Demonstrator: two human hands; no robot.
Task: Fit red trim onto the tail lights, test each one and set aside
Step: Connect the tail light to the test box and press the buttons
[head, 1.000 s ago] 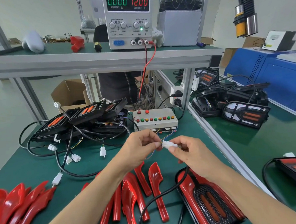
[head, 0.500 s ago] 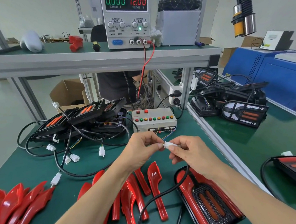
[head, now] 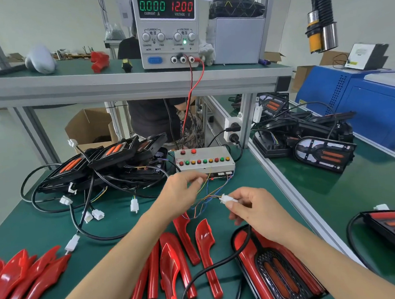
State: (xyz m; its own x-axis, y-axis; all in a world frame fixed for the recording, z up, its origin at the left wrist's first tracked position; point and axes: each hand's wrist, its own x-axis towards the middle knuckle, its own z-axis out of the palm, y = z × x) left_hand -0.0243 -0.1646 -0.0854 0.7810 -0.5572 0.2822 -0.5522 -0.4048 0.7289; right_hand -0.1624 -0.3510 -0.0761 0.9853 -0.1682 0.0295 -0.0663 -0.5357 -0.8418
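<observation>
A tail light with red trim [head: 276, 276] lies on the green bench at the lower right, its black cable running up to my right hand [head: 258, 211]. That hand pinches the white connector [head: 227, 199], which is joined to thin coloured wires leading to the grey test box [head: 204, 160]. My left hand [head: 183, 191] hovers just in front of the box, fingers loosely apart, holding nothing. Loose red trim pieces [head: 186, 254] lie between my forearms, and more red trim pieces [head: 26, 275] are heaped at the lower left.
A pile of black tail lights with cables [head: 105, 164] sits at the back left. More tail lights [head: 324, 153] lie on the right-hand bench. A power supply [head: 168, 28] on the shelf reads 0.000 A and 12.00 V. A person stands behind the bench.
My left hand has let go of the connector and moved up towards the test box. My right hand still holds the connector, slightly lower and to the right.
</observation>
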